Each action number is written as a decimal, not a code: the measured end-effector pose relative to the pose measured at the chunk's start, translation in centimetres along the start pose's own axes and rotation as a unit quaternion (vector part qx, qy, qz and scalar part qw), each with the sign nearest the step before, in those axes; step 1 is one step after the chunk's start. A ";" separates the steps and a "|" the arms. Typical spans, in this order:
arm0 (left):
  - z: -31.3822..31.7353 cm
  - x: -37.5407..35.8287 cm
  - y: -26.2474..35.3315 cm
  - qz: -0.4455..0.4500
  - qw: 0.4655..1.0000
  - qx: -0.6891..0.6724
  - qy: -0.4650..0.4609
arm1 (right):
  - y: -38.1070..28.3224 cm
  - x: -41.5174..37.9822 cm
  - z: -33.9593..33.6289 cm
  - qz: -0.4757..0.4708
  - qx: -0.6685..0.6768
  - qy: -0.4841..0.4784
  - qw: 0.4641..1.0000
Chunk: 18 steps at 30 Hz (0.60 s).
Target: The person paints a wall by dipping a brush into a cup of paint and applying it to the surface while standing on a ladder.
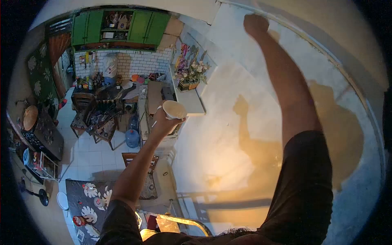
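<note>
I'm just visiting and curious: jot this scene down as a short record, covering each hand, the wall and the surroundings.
Left hand: holds a pale bowl
Right hand: raised at the white wall, curled; whether it holds anything is unclear
Wall light: warm glow, with an arm's shadow
Ledge: flower arrangement
Background: green cabinets; large blue water bottle on floor tiles

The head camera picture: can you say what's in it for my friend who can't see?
A person's left hand holds a pale bowl, while the right hand is raised high by a white wall. Beyond the bowl are flowers and a green cupboard.
</note>
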State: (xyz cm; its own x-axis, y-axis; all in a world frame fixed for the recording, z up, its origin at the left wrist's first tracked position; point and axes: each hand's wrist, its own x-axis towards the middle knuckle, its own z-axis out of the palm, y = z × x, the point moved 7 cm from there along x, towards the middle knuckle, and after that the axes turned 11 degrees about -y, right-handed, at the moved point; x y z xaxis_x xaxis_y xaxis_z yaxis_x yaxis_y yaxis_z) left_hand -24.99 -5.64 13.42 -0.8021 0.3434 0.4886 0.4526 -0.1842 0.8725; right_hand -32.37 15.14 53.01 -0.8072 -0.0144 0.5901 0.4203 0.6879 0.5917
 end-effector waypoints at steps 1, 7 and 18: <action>0.1 0.0 -0.1 -0.001 1.000 0.002 -0.001 | 0.7 0.4 -1.9 0.000 -0.014 0.024 1.000; 0.9 -0.1 -1.7 -0.002 0.997 -0.073 -0.023 | -3.5 -1.5 2.9 -0.058 -0.183 0.140 0.971; -1.0 -2.0 -1.2 -0.023 1.000 0.003 -0.012 | -13.7 -3.6 10.1 -0.073 -0.096 -0.221 0.968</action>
State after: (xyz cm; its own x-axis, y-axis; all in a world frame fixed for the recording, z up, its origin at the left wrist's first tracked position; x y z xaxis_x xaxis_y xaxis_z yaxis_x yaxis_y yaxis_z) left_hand -24.31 -7.00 11.37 -0.8124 0.3734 0.4479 0.4182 -0.1622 0.8938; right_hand -39.39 13.09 37.28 -0.9447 0.2396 0.2241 0.3226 0.5546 0.7670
